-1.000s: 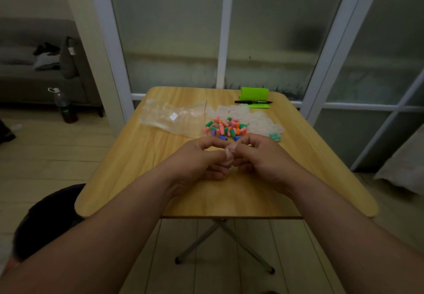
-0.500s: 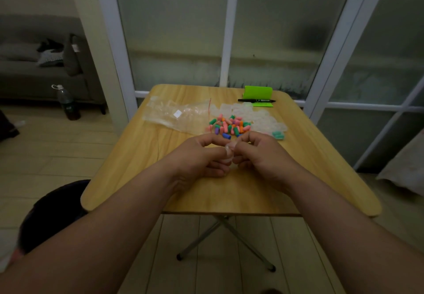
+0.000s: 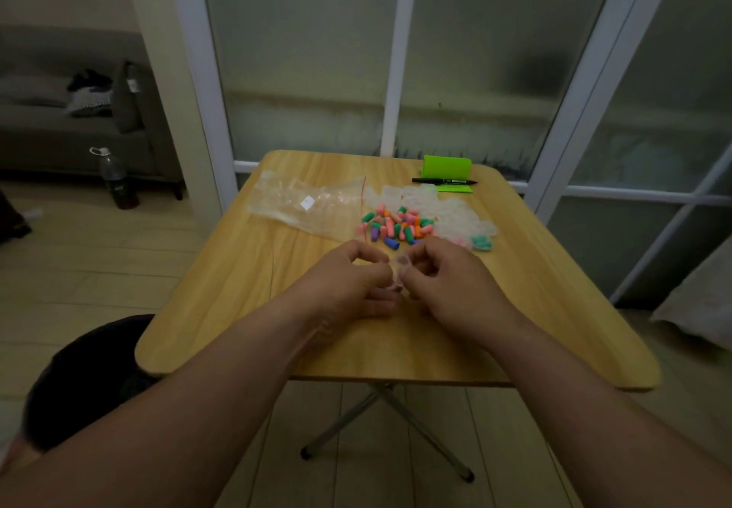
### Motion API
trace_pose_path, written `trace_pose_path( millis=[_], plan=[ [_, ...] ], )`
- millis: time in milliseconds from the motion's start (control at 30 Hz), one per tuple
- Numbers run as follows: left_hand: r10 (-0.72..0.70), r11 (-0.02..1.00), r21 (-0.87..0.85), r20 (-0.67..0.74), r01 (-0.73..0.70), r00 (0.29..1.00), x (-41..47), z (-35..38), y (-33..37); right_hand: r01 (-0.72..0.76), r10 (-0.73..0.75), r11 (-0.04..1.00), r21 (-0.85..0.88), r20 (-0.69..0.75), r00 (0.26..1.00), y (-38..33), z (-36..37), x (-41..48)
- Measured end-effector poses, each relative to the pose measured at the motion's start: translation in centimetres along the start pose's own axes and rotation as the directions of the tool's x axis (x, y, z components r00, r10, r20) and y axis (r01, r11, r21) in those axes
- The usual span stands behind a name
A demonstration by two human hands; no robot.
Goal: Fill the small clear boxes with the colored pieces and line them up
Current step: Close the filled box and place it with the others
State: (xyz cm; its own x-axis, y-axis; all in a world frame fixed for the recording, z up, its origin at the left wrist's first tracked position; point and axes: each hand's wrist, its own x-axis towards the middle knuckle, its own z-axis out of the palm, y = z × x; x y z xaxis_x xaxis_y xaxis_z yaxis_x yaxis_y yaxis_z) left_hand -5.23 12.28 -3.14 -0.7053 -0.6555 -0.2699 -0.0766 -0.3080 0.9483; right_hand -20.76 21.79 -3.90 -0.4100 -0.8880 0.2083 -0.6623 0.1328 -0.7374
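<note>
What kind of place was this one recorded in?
Most likely a home living room: a small folding table by frosted glass doors, a grey sofa at far left, a bottle on the floor beside it.

left hand (image 3: 350, 283), right hand (image 3: 449, 277), both curled, touching
</note>
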Motion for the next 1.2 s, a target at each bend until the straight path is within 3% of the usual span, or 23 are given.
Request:
trace_pose_path(
  millis=[133, 233, 367, 433, 500, 533, 633, 833, 933, 1200],
  plan=[
    [-0.104, 0.991, -0.067, 0.164, 0.116, 0.981, -0.3, -0.6, 0.2, -0.049, 0.046, 0.996, 0.072, 0.049, 0.998, 0.4, -1.3, 0.5],
    [-0.101, 0.993, -0.036, 0.301, 0.117, 0.948, -0.4, -0.5, -0.1, 0.012, -0.026, 0.996, 0.089, 0.155, 0.988, -0.1, -0.8, 0.9],
    [-0.099, 0.995, 0.016, 0.147, 0.098, 0.984, 0.2, -0.2, -0.1, 0.024, -0.065, 0.984, 0.176, 0.232, 0.97, -0.6, -0.4, 2.0],
    [-0.124, 0.991, -0.042, 0.116, 0.13, 0.985, 0.3, -0.1, 0.4, -0.094, 0.007, 0.948, 0.305, 0.273, 0.962, -0.5, -1.1, 2.5],
    [-0.159, 0.977, -0.135, 0.064, 0.166, 0.985, 0.5, -0.2, 0.6, -0.182, 0.121, 0.901, 0.393, 0.175, 0.977, 0.0, -1.5, 3.3],
    [-0.165, 0.97, -0.175, 0.019, 0.166, 0.986, 0.7, -0.3, 0.6, -0.174, 0.162, 0.923, 0.343, 0.065, 0.985, 0.4, -1.5, 3.7],
    [-0.141, 0.965, -0.238, -0.098, 0.114, 0.985, 1.3, -0.4, 0.6, -0.139, 0.116, 0.985, -0.103, -0.203, 0.972, 2.3, -0.6, 4.9],
    [-0.132, 0.952, -0.295, -0.148, 0.084, 0.98, 1.6, -0.2, 0.8, -0.159, 0.039, 0.855, -0.494, -0.243, 0.969, 2.6, 1.3, 5.9],
    [-0.143, 0.947, -0.306, -0.131, 0.097, 0.981, 1.6, -0.1, 0.7, -0.163, -0.002, 0.808, -0.566, -0.279, 0.96, 2.9, 2.0, 6.5],
    [-0.151, 0.939, -0.327, -0.117, 0.106, 0.981, 1.8, -0.3, 0.4, -0.158, -0.039, 0.811, -0.564, -0.321, 0.946, 2.7, 1.8, 6.0]
  ],
)
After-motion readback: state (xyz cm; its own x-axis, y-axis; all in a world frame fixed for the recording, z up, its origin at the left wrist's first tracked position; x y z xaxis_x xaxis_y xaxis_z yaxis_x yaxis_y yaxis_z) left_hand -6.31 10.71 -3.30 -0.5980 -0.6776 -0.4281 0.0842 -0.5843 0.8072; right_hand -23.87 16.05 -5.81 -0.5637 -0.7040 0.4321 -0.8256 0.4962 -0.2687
